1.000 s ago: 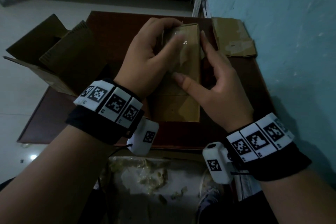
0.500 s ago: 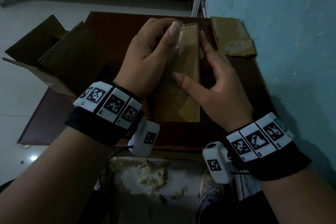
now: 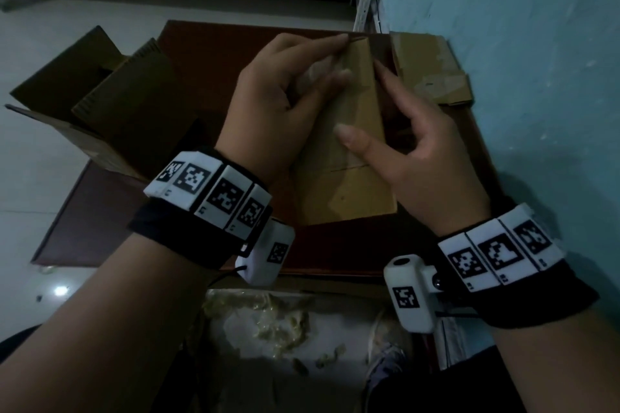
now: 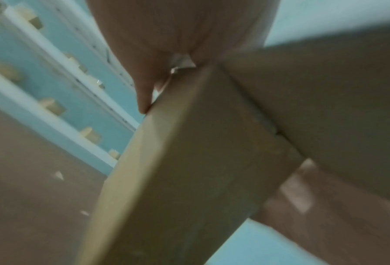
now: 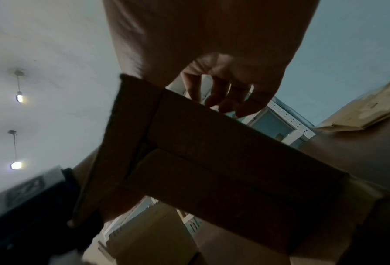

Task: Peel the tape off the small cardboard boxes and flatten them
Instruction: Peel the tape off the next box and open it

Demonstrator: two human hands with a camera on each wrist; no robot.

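Observation:
A small brown cardboard box (image 3: 349,178) is held over the dark table between both hands. My left hand (image 3: 339,59) is at the box's far end, thumb and fingers pinching a clear strip of tape (image 3: 315,72) by the top edge. In the left wrist view a pale bit of tape (image 4: 182,61) shows inside the hand (image 4: 166,71), above the box (image 4: 189,161). My right hand (image 3: 365,100) grips the box's right side, thumb lying across the top face. The right wrist view shows its fingers (image 5: 223,96) curled over the box (image 5: 212,161).
A large open cardboard box (image 3: 100,104) stands at the table's left. Flattened cardboard (image 3: 426,67) lies at the back right against the teal wall (image 3: 536,77). The brown table (image 3: 335,251) ends near me; below it a container holds crumpled tape (image 3: 268,322).
My left hand has drawn the tape up off the top face, and its fingers now reach the box's far edge. The right hand and the box have hardly shifted.

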